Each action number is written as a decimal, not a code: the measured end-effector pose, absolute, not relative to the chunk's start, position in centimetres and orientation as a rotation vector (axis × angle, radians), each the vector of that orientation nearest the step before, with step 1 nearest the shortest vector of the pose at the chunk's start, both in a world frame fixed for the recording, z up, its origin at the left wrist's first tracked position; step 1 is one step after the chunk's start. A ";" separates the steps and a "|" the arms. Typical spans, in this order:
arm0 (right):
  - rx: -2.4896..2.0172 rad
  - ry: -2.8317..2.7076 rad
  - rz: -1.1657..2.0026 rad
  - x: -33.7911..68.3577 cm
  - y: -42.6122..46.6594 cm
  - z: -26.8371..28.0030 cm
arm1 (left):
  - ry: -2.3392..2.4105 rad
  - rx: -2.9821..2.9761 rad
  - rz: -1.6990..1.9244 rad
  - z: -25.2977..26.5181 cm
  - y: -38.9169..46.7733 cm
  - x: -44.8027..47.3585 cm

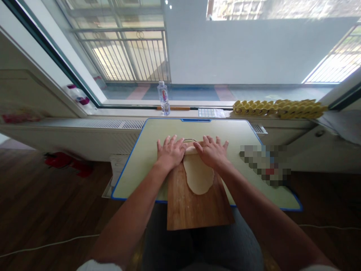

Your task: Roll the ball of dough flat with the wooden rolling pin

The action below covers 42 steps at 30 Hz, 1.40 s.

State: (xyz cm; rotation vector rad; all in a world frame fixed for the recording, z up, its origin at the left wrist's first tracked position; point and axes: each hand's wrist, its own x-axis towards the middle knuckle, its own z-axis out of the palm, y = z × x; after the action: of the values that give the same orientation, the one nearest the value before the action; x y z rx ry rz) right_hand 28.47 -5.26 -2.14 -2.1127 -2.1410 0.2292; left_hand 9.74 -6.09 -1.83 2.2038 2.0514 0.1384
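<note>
A thin, pale oval sheet of dough [199, 177] lies on a wooden cutting board [194, 214]. Its far end looks thicker, like a rolled edge, between my hands; I cannot tell if a rolling pin is inside or beneath them. My left hand [170, 152] reaches over the board's far left corner, palm down with fingers spread. On the other side my right hand [213, 150] lies flat, fingers apart, its thumb by the dough's far end. A thin metal handle loop [190, 140] shows at the board's far edge.
The board rests on a pale green table [138, 169] with blue edging and overhangs my lap. A blurred-out object [265, 165] lies at the table's right. On the windowsill are a water bottle [163, 98] and yellow folded pieces [279, 108]. A fire extinguisher [67, 162] lies at the left.
</note>
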 end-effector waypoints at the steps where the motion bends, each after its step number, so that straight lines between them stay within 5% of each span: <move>1: -2.107 -2.151 0.219 28.4 -4.7 -2.1 | 2.054 2.189 0.133 -1.8 -5.4 9.7; 16: -2.038 -2.165 0.252 28.2 -1.2 -2.0 | 2.046 2.160 0.099 -2.1 -1.9 9.4; 27: -2.013 -2.171 0.088 28.4 -5.5 -2.4 | 2.081 2.249 0.257 -2.6 -5.9 9.8; 42: -2.029 -2.144 0.282 29.5 -7.8 -1.0 | 1.924 2.372 0.421 -3.0 -14.7 9.4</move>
State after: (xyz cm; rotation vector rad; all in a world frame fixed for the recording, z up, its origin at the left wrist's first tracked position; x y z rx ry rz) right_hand 29.53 -7.80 -1.02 -2.0286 -2.1443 0.2820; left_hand 9.40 -14.74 -3.03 2.3716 1.9243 0.4213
